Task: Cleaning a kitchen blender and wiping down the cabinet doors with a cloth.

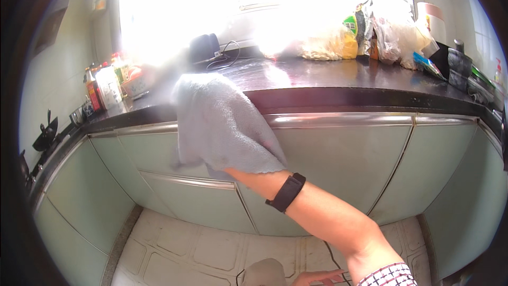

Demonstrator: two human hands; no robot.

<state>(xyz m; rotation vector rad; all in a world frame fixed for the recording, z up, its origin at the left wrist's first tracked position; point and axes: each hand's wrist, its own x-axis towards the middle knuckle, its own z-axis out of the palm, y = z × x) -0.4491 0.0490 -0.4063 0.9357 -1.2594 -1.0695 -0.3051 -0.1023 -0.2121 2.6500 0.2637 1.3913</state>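
A grey-blue fleecy cloth [226, 127] hangs over my right hand and wrist, in front of the dark countertop's edge and the pale green cabinet fronts. The hand itself is hidden beneath the cloth, so its grip cannot be seen. My right forearm, with a black wristband [286, 192] on it, reaches up and left from the lower right. At the bottom edge of the picture, partly cut off, my left hand [317, 278] shows low over the floor with its fingers apart and nothing visible in them.
On the dark countertop [317, 73] stand bottles [93, 91] at left, a dark device with a cable [204, 47], plastic bags of food [323, 47] and a stone mortar [459, 67] at right. Cabinets curve around both sides above the tiled floor [214, 252]. Window glare washes out the back.
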